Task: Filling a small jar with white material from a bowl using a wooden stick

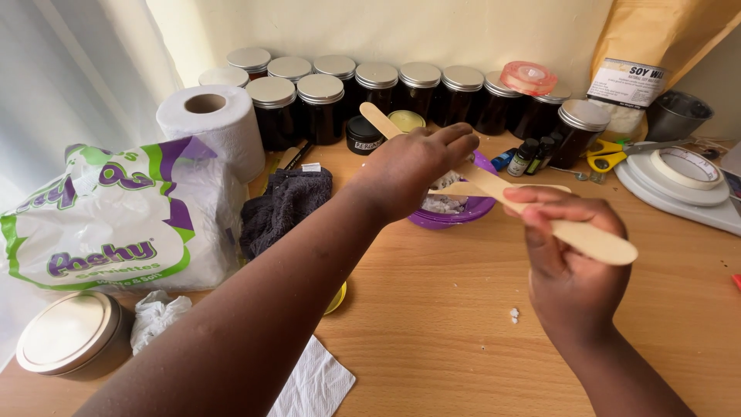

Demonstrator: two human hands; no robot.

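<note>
While both hands [571,255] grip it, wooden stick [494,185] slants upper-left to lower-right

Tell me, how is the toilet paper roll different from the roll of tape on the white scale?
The toilet paper roll is tall and fat; the tape roll is a flat, thin ring. The toilet paper roll stands on the wooden table beside a plastic bag; the tape roll lies on the white scale. Both are pale, round, and have a hole in the middle.
</note>
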